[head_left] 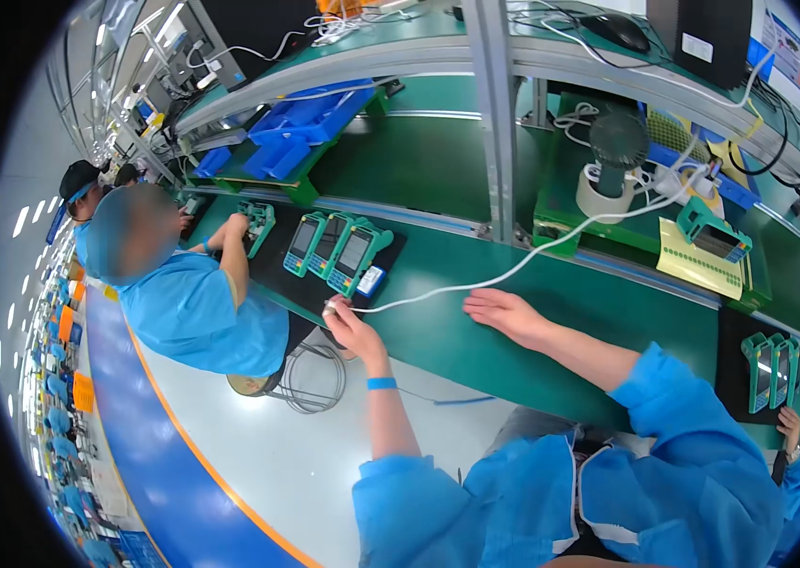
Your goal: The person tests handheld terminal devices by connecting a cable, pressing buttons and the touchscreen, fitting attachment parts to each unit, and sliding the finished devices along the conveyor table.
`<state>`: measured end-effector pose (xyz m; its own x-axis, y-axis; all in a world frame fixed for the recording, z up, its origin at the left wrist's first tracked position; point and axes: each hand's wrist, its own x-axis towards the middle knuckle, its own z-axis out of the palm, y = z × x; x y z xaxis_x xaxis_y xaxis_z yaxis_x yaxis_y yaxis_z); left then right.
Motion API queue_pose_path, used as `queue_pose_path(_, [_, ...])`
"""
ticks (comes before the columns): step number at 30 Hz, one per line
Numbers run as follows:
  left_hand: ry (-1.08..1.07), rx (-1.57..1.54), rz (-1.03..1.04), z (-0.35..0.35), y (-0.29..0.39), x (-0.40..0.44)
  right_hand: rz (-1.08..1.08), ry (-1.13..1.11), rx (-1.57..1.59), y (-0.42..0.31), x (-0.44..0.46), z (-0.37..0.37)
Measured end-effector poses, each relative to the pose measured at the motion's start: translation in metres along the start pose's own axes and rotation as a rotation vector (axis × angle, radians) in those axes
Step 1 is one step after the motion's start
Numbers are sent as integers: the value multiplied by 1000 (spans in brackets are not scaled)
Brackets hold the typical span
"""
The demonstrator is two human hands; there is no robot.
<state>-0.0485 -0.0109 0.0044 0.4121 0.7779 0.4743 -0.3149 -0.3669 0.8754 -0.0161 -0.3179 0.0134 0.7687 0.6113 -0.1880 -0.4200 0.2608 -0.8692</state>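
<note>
My left hand (353,333) is closed on the end of a white cable (462,287) by the table's front edge. From there the cable runs right and up to the shelf with the small fan. What its tip looks like is mostly hidden by my fingers. Just beyond this hand, several teal-framed handheld terminals (355,254) with screens and keypads stand side by side on a black mat (272,260). My right hand (506,314) hovers over or rests on the green tabletop (608,331), fingers stretched out and holding nothing.
At left a co-worker (201,303) handles a teal unit (256,227). A dark fan (618,142) stands by a tape roll (604,194). Another terminal (714,235) lies near a yellow sticker sheet (698,260). More terminals (769,371) are beside another person's hand (788,426). A metal post (493,123) rises ahead.
</note>
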Motion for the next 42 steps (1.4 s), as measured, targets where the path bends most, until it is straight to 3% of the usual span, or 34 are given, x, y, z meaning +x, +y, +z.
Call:
queue_pose_path(6, [98, -156, -171, -4, -7, -4, 141, 71, 322, 15, 131, 66])
queue_pose_path(10, [122, -191, -169, -4, -6, -7, 157, 178, 402, 31, 200, 99])
queue_pose_path(11, [124, -214, -169, -4, -8, -7, 133, 268, 271, 31, 212, 106])
queue_pose_path(14, [118, -218, -166, -4, -9, -9, 133, 204, 26, 6, 197, 122])
queue_pose_path(21, [62, -154, -165, -5, -7, -9, 257, 141, -148, -8, 226, 111])
queue_pose_path(25, [87, -176, -179, -4, 5, -9, 212, 142, -265, -4, 221, 111])
queue_pose_path(29, [14, -215, -210, -17, 9, -30, 184, 125, -270, 1, 181, 93])
queue_pose_path(36, [-48, -520, -350, -50, 121, -52, 186, 69, -432, -21, 7, -2])
queue_pose_path(38, [2, -610, -343, -53, 152, -45, 202, 56, -452, -25, -56, -35])
queue_pose_path(42, [55, -440, -201, -52, 179, -42, 306, 138, -438, -45, -190, -99])
